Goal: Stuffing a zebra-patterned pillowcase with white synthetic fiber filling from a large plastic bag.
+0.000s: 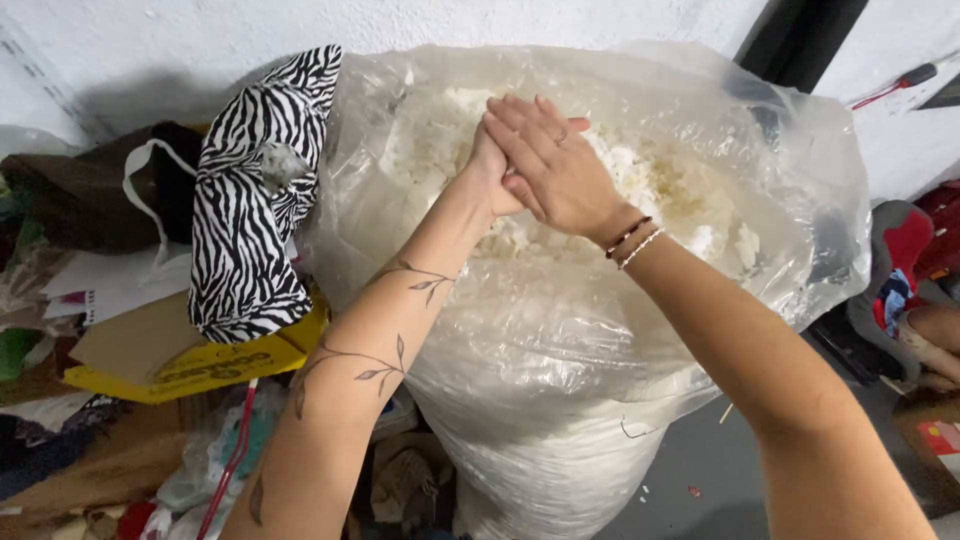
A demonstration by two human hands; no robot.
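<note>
Above, two hands, left (pixel 497 172) and right (pixel 553 165), press flat together, holding nothing, over one clear bag (pixel 560 330). Its stuffing (pixel 440 140) is white, clumpy; one zebra cloth (pixel 250 200) beside.

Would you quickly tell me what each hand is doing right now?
Left hand: mostly hidden under the right, pressed on the white stuffing; open or closed cannot be told.
Right hand: open, flat, laid over the left, holding nothing.

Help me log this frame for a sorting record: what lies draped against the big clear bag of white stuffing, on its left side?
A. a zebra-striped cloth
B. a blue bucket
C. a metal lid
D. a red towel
A: a black-and-white zebra-striped cloth leans on the left side of the clear plastic bag, beside the left hand and right hand pressed together over the white stuffing.
</note>
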